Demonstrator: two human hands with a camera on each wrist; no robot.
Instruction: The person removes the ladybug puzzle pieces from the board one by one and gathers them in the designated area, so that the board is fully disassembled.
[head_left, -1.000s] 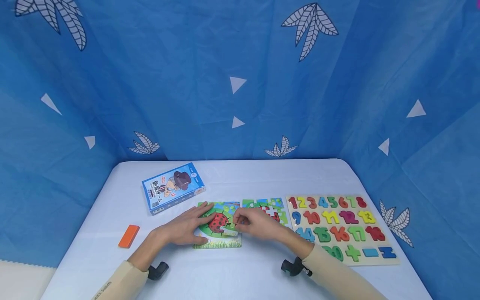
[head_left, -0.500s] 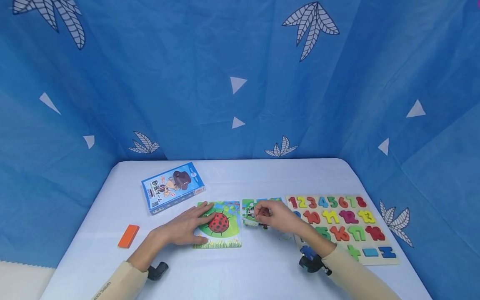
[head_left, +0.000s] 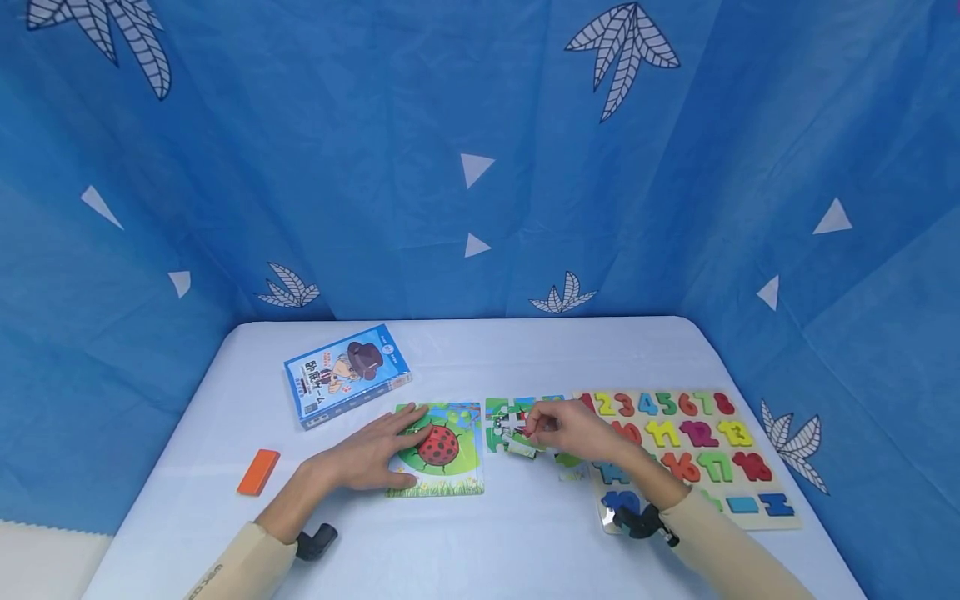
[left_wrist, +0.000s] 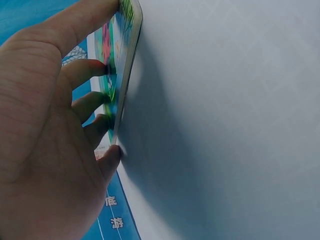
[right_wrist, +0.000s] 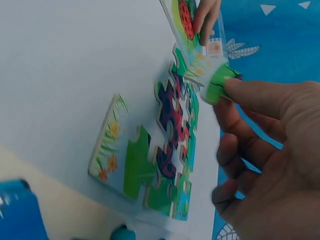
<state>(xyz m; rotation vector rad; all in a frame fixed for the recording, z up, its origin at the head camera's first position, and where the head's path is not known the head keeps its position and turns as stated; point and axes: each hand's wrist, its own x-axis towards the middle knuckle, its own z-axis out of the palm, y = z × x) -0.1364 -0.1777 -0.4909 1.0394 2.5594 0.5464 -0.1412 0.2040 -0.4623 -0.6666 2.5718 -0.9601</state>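
My left hand [head_left: 367, 454] lies with spread fingers on a square ladybug picture board [head_left: 461, 462]. In the left wrist view, its fingertips touch the board's face and edge [left_wrist: 131, 45]. My right hand [head_left: 573, 429] pinches a jigsaw piece [right_wrist: 212, 80], green and white with grass printed along one edge, between thumb and finger. The pinched piece is held above and to the side of a group of ladybug jigsaw pieces [right_wrist: 172, 112]. Those pieces sit right of the board, some joined and some with gaps, and my right hand partly covers them in the head view.
A number puzzle board [head_left: 750, 529] with coloured figures sits at the right, partly under my right forearm. A blue illustrated box [head_left: 345, 375] lies at the back left, and an orange block [head_left: 258, 472] at the left. Blue cloth [head_left: 480, 167] hangs behind the white table [head_left: 480, 558].
My right hand has moved rightward from over the ladybug board to the group of jigsaw pieces, keeping a piece pinched. My left hand has stayed in place on the board.
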